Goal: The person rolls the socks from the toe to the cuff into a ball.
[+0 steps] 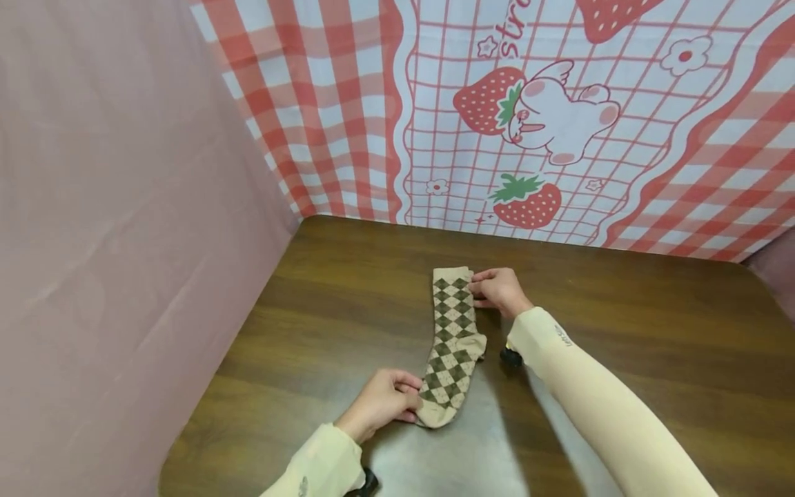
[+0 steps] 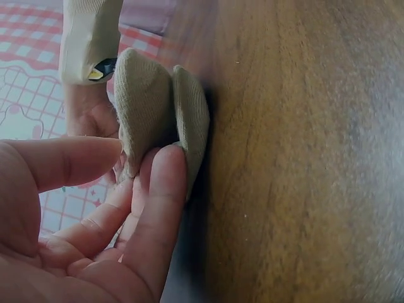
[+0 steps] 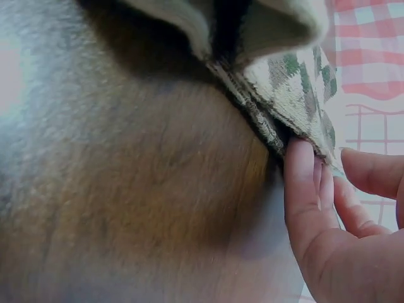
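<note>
Two beige argyle socks with dark diamonds lie stacked on the brown table; in the head view the upper sock point(image 1: 452, 317) covers nearly all of the lower one. Its cuff points away and its toe towards me. My left hand point(image 1: 386, 400) pinches the upper sock's toe point(image 2: 144, 95), with fingertips reaching into the gap above the lower sock point(image 2: 192, 117). Beside the cuff, my right hand point(image 1: 499, 290) holds the upper sock's side edge between thumb and fingers. In the right wrist view, its fingertips point(image 3: 299, 154) slip between the two layers.
The wooden table point(image 1: 335, 297) extends around the socks. A checked strawberry-print cloth point(image 1: 348, 103) hangs behind it, and a plain pink cloth point(image 1: 124, 207) hangs along the left. Dark wrist devices point(image 1: 511, 356) sit under both sleeves.
</note>
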Available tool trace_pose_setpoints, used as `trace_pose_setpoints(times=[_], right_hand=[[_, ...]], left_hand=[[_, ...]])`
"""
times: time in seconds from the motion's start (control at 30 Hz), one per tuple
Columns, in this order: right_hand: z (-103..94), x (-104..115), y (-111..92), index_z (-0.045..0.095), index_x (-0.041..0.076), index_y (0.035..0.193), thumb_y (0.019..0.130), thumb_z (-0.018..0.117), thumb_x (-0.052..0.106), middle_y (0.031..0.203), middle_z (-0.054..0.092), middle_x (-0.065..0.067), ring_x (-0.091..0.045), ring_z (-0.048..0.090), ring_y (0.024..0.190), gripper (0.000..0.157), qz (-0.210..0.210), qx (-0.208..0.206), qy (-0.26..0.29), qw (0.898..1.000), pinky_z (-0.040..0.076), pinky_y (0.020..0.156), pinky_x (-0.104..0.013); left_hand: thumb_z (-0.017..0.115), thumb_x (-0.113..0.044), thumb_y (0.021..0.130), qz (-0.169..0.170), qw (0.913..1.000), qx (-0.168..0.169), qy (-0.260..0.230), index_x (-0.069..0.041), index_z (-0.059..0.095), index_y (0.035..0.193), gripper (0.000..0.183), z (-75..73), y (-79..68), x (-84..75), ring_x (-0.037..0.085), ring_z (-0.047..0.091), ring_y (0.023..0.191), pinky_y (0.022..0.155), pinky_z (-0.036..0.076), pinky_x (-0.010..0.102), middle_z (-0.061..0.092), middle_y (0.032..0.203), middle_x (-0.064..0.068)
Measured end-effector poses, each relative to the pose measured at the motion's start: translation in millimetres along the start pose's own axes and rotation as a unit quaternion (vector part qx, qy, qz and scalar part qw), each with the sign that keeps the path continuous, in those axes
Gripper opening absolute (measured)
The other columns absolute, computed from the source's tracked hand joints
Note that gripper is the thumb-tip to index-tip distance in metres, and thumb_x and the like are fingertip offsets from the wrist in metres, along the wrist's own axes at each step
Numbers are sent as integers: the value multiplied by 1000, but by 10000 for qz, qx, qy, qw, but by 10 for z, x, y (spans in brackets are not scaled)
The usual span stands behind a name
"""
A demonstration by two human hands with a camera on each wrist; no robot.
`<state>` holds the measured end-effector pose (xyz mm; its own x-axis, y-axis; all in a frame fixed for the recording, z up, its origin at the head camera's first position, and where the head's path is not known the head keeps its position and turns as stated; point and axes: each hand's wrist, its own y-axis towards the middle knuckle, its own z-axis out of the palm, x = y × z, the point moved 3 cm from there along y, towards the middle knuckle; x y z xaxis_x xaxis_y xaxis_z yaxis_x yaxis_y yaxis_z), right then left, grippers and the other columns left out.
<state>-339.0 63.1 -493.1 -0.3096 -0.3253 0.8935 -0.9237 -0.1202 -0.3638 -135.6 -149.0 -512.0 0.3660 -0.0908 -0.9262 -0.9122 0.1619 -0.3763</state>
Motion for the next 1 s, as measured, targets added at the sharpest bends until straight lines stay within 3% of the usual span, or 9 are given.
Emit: trace_pose_setpoints(times=[0.27,0.43,0.53,0.7,0.8,0.87,1.0], right_hand=[[-69,78,-120,53,-13,130,97,57,1,122,59,-29,-33,64,101,36,-180,-78,-19,9998,56,81,-38],[-90,125,-280,55,-11,130,99,56,7,125,57,-28,-38,60,110,36,-420,-184,-202,9987,53,87,-41],[-86,148,-423,56,-8,131,100,56,14,125,58,-25,-39,59,111,38,-728,-256,-570,9954,51,89,-46],[-58,156,-700,53,-3,135,100,58,25,132,54,-22,-38,51,121,45,-1295,-325,-1587,9783,44,95,-51],[-22,154,-854,49,-2,140,99,60,26,142,47,-24,-41,46,127,51,-1541,-301,-2139,9642,40,99,-54],[10,151,-946,47,-2,141,97,62,24,145,42,-25,-43,50,120,53,-1661,-298,-2382,9564,40,97,-55],[83,149,-1129,50,-4,138,92,67,14,142,45,-26,-45,51,119,52,-2127,-382,-2746,9370,39,99,-57]], left_hand=[[64,9,77,202,9995,-38,230,6,65,104,27,26,2,-103,15,60,63,58,55,31,60,87,10],[65,7,78,667,9961,-33,583,7,64,106,28,14,-25,-172,15,57,64,57,53,31,59,93,13],[69,1,80,974,9900,-53,1022,3,65,110,30,5,-48,-216,18,58,76,67,51,33,60,103,13],[74,-13,83,1546,9779,111,1405,-2,63,122,42,10,-68,-266,33,55,109,90,46,49,55,122,12],[77,-15,81,1950,9688,292,1500,-2,60,128,51,12,-72,-287,36,52,117,93,44,54,53,129,12],[78,-16,81,2170,9613,429,1642,-3,57,132,56,10,-81,-296,36,50,120,93,44,55,51,133,10],[78,-17,79,2356,9488,723,1974,-5,54,136,63,9,-98,-305,33,47,126,94,44,56,47,142,9]])
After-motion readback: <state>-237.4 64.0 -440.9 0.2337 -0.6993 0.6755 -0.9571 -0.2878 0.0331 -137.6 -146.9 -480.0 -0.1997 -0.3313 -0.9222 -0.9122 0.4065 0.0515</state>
